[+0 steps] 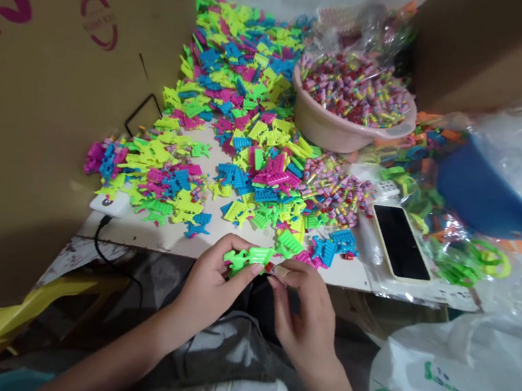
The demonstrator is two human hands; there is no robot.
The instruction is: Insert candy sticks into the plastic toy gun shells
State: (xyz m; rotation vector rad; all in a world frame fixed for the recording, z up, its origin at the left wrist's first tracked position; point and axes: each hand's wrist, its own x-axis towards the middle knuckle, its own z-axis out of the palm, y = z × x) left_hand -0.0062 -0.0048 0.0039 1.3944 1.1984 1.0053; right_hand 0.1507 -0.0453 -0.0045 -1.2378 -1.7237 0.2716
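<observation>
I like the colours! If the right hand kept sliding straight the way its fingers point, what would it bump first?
Probably the green plastic toy that the left hand holds. The right hand points left at it, pinching a small piece almost against it. Depth is hard to judge.

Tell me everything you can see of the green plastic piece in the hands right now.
The green plastic piece is bright, glossy neon green, flat, with a comb-like row of ribs and an irregular lobed end at the left. It lies roughly level just past the table edge, above the lap. The left hand grips it, thumb on top. The right hand pinches a small red-tipped tube against its right end.
</observation>
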